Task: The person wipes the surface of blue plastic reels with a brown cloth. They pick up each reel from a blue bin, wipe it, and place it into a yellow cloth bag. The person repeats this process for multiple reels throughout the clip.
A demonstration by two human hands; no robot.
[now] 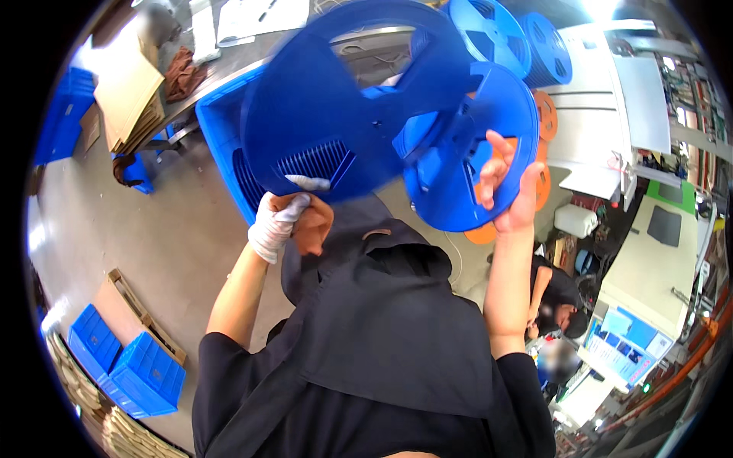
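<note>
A large blue plastic reel [321, 99], blurred by motion, is tilted in front of me at top centre. My left hand [279, 225], in a white glove, closes on its lower rim, with an orange-brown cloth [311, 227] bunched in the same grip. One gloved finger shows at the reel's window. To the right, a smaller-looking blue reel [439, 202] overlaps it. My bare right hand [513, 191] holds this second reel at its right rim, fingers curled over the window and thumb at the outer edge.
Behind the large reel stands a blue crate [217, 130] with ribbed reels inside. More blue reels [496, 34] stand on the far right, near orange reels [544, 114]. Cardboard sheets [130, 99] lie at left, blue crates [145, 374] at lower left. Another person [561, 294] is at right.
</note>
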